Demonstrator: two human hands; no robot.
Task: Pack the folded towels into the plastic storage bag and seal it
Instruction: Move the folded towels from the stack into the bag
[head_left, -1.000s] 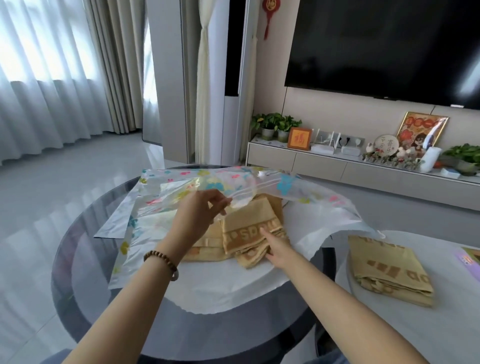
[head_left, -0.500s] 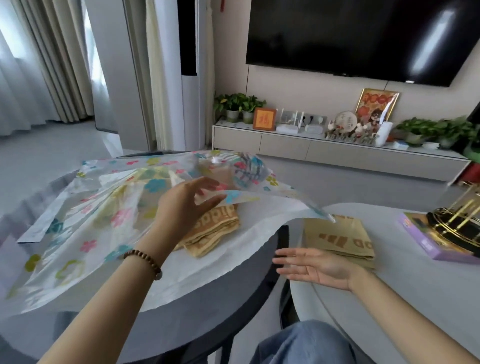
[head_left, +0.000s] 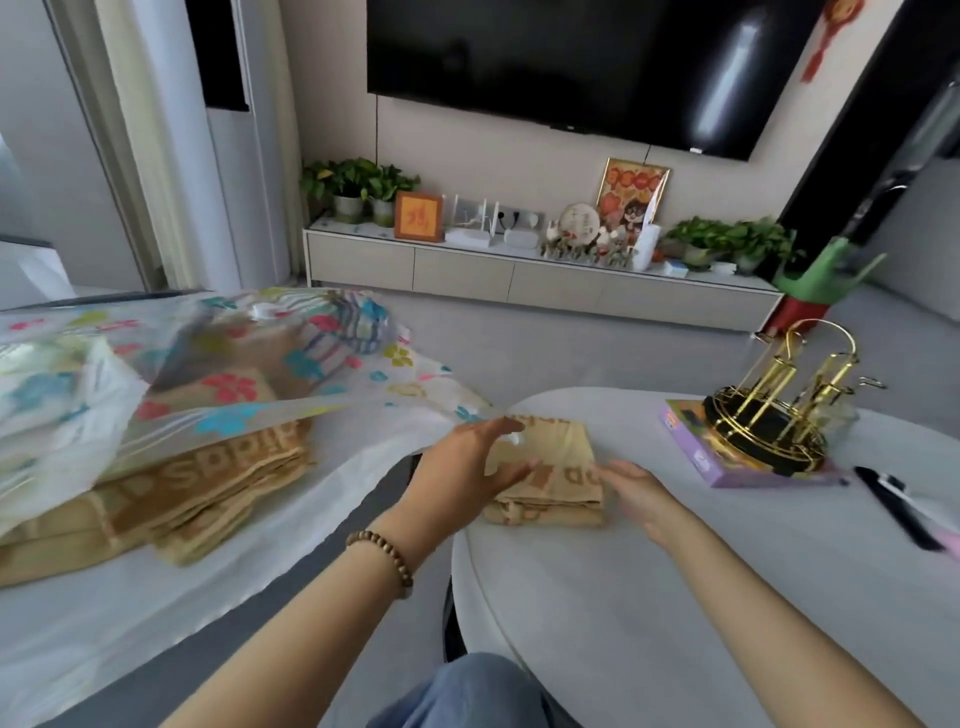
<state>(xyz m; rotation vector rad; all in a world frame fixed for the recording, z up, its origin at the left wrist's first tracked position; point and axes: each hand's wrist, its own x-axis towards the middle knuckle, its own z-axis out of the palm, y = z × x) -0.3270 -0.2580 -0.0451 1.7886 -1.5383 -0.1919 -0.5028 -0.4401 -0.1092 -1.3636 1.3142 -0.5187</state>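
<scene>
The plastic storage bag (head_left: 104, 374), flowered and clear, lay spread over the dark desk (head_left: 208, 644). Its upper flap, lifted a second before by the left hand, had dropped onto the stack of towels (head_left: 208, 483) inside, whose front edges poked from the open mouth. The view had swung right to the white desk (head_left: 623, 597), where one folded towel (head_left: 556, 457) remained outside the bag.

Both hands had come to it. The left hand (head_left: 462, 467) lay against its left edge with fingers straight and spread. The right hand (head_left: 636, 491) was at its right edge, fingers loosely extended. Neither had closed on the cloth yet.

So packing looked nearly done: probably this towel was the last, and the mouth would need lifting again before it went in. Sealing had not begun.

Behind stood a wall-mounted television (head_left: 571, 62) above a long low cabinet (head_left: 519, 275) with plants and ornaments. On the white desk sat a gold wire rack (head_left: 779, 410) on a purple box (head_left: 727, 467). A bead bracelet (head_left: 384, 556) circled the left wrist.
</scene>
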